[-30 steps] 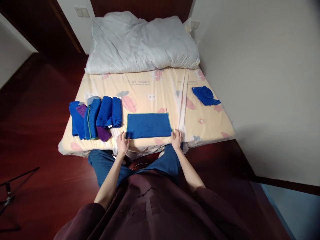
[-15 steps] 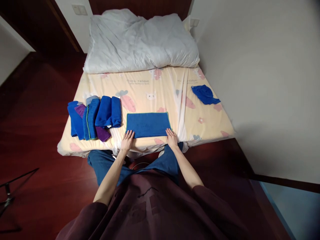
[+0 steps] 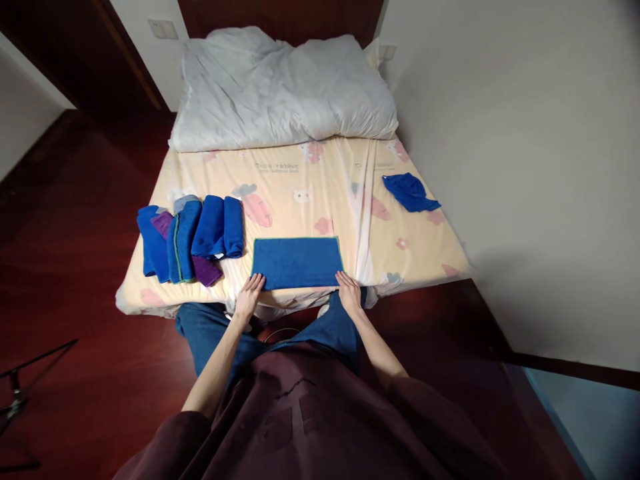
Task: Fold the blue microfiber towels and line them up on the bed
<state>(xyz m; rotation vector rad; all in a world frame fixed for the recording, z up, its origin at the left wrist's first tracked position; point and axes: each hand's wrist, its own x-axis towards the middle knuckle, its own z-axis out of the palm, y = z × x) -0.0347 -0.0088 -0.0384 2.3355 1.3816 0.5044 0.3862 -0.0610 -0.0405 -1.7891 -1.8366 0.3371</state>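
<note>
A blue towel (image 3: pixel 297 262) with green edging lies as a flat, wide rectangle at the near edge of the bed. My left hand (image 3: pixel 249 295) grips its near left corner, fingers on top and thumb hidden. The near right corner is in the grip of my right hand (image 3: pixel 349 291), held the same way. To the left sit several folded cloths: a blue one with a green edge (image 3: pixel 183 241), a rolled blue one (image 3: pixel 233 227) and a purple one (image 3: pixel 207 270) partly covered by the others.
A crumpled blue cloth (image 3: pixel 411 192) lies on the right side of the bed (image 3: pixel 310 200). A pale bundled quilt (image 3: pixel 285 90) fills the head end. The wall (image 3: pixel 525 167) runs along the right, and a black stand (image 3: pixel 17 393) is on the floor at lower left.
The blue towel has slid a little toward me, along with both hands at its near corners. The other cloths have stayed in place on the bed.
</note>
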